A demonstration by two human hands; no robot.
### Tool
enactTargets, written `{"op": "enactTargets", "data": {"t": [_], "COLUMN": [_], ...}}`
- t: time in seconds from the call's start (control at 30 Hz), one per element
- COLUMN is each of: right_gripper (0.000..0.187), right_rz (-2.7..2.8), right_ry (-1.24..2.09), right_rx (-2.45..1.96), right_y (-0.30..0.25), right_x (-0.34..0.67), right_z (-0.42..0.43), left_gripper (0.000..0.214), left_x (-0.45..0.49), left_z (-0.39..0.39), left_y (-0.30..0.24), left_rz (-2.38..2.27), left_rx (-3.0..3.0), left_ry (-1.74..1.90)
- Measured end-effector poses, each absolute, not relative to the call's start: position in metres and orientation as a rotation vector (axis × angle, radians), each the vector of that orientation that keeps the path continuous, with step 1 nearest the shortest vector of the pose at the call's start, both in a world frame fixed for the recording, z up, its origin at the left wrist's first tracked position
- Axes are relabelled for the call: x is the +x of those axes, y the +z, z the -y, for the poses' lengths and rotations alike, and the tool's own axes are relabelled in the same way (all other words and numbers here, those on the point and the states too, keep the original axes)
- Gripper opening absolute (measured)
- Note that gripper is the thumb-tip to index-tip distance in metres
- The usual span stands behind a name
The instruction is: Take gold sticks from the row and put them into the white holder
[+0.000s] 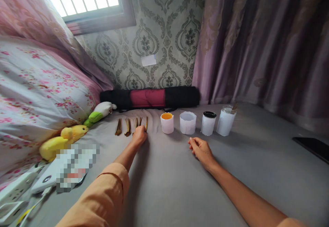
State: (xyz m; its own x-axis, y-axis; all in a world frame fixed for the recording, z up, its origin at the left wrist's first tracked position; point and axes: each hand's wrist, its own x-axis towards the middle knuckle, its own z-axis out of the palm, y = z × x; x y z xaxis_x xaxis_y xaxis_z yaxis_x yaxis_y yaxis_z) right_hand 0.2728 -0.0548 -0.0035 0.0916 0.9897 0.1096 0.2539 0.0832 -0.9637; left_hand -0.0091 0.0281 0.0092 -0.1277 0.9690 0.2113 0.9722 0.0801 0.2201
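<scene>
My left hand (140, 134) is closed at the near ends of thin brown sticks (137, 120), its fingertips mostly hidden behind the knuckles. One stick group (146, 123) stands out just right of it, and two more bundles (118, 127) (128, 127) lie to its left. My right hand (201, 150) hovers or rests with curled fingers and nothing visible in them. Beyond it stand a white-wrapped cup with an orange inside (167, 123), a wider white-wrapped container (187, 123), a white-wrapped can with a dark inside (208, 124) and a white-wrapped glass jar (226, 121).
A black and maroon roll (147, 98) lies along the wall. At left are plush toys (99, 113) (64, 139), a partly blurred pale device (50, 174) and a power strip (19, 187) with cables. A dark phone (312, 148) lies at right on the grey sheet (164, 186).
</scene>
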Motion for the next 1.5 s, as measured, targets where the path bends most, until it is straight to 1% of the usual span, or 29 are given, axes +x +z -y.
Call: {"op": "enactTargets", "data": {"t": [1.5], "right_gripper": [0.036], "right_rz": [1.382], "right_ry": [0.91], "right_rx": [-1.381], "right_y": [-0.0033], "right_x": [0.2728], "right_z": [0.0551], "left_gripper": [0.019], "left_x": [-0.0099], "left_z": [-0.0281], "left_y": [0.0134], "left_rz": [2.318], "left_rx": [-2.089], "left_ry": [-0.532]}}
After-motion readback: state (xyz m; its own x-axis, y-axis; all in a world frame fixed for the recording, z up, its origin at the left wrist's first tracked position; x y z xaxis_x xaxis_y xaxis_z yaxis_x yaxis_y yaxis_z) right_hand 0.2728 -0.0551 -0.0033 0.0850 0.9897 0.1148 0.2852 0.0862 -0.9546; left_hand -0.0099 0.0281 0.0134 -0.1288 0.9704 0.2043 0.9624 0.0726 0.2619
